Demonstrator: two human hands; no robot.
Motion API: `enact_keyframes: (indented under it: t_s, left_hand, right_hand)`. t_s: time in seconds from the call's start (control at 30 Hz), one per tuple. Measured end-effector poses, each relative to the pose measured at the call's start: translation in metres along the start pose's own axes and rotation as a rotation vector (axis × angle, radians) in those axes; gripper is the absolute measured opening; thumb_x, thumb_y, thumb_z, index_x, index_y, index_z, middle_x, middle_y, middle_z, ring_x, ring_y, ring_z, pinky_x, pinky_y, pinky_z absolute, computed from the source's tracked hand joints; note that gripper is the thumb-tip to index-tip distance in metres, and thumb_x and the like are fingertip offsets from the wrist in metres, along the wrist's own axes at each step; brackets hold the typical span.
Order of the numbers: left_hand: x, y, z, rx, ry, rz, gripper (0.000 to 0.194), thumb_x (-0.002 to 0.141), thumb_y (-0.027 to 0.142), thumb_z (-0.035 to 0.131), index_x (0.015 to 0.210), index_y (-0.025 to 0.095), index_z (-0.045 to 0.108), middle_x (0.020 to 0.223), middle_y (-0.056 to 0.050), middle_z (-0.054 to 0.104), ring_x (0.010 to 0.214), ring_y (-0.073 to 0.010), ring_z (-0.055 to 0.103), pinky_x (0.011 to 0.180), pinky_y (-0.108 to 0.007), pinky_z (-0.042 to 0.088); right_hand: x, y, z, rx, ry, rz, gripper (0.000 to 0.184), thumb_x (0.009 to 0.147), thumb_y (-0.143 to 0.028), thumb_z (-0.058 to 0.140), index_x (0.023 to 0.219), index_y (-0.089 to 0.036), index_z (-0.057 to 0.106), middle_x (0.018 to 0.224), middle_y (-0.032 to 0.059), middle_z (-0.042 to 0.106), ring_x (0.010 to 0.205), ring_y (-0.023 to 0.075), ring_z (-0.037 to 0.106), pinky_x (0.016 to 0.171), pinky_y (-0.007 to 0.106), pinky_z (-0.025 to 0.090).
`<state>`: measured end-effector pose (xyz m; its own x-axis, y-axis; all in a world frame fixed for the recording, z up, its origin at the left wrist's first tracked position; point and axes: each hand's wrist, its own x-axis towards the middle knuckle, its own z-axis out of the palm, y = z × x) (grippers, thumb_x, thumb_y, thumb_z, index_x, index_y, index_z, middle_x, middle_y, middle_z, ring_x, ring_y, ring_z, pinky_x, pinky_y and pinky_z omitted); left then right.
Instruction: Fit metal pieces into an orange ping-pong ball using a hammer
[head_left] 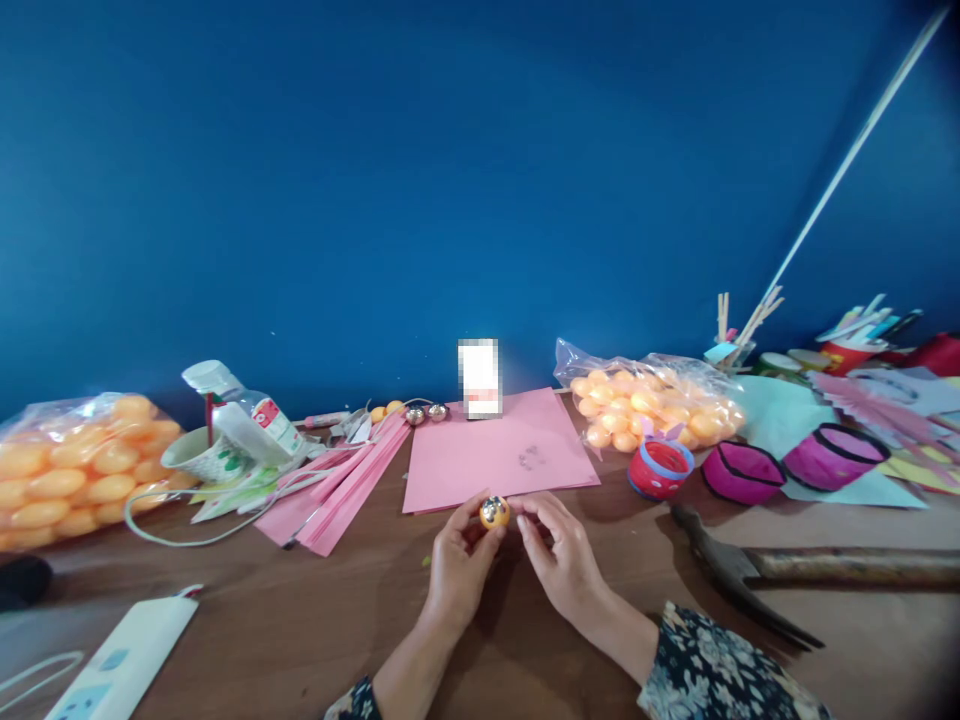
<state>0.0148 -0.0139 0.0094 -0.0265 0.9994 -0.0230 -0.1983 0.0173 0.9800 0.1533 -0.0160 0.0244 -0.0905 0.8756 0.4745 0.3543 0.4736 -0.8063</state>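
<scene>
My left hand [463, 565] is closed around a small orange ball [495, 513], whose upper side carries shiny silver and dark patches. Just right of the ball is my right hand [562, 560], its thumb and forefinger drawn close together at the ball's edge. Whatever sits between those fingertips is too small to make out. Beyond both hands lies a stack of pink paper [480, 455] with a cluster of small dark bits [531, 458] on it. Two silvery balls [426, 413] rest by the paper's back left corner, beside plain orange balls [386, 410].
Bags of orange balls stand at left [82, 470] and back right [652, 405]. A hammer [825, 568] lies right, below a red cup [660, 468] and magenta rings [742, 472]. Pink strips [349, 485], a tilted bottle [255, 415] and a power strip [124, 660] are left.
</scene>
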Motion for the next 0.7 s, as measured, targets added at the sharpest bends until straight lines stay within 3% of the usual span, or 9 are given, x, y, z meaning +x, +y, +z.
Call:
enact_keyframes:
  t_s: [0.3,0.5,0.7]
  left_hand:
    - [0.0011,-0.0015,0.0011,-0.031,0.025,-0.004,0.049,0.061,0.028,0.069,0.107,0.017,0.055,0.1,-0.008,0.065,0.089,-0.0207,0.061,0.078,-0.032,0.049]
    - [-0.0001,-0.0006,0.0027,-0.019,0.006,0.029,0.047,0.063,0.023,0.067,0.107,0.017,0.054,0.101,-0.008,0.064,0.093,-0.0197,0.06,0.083,-0.031,0.047]
    - [0.0007,-0.0036,0.0008,-0.018,-0.023,0.05,0.044,0.063,0.02,0.067,0.104,0.016,0.054,0.101,-0.009,0.063,0.093,-0.0201,0.059,0.082,-0.032,0.047]
  right_hand:
    - [-0.0035,0.003,-0.0044,-0.34,-0.144,-0.19,0.037,0.081,-0.01,0.039,0.113,-0.024,0.052,0.093,0.0073,0.057,0.085,0.018,0.055,0.076,0.031,0.047]
    - [-0.002,0.001,-0.0045,-0.169,-0.041,-0.089,0.03,0.082,-0.011,0.039,0.105,-0.023,0.054,0.095,0.0065,0.058,0.086,0.0167,0.055,0.076,0.028,0.046]
    - [-0.0026,0.0021,-0.0049,-0.189,-0.092,-0.117,0.031,0.082,-0.011,0.039,0.105,-0.023,0.055,0.093,0.0062,0.058,0.085,0.0172,0.055,0.077,0.03,0.046]
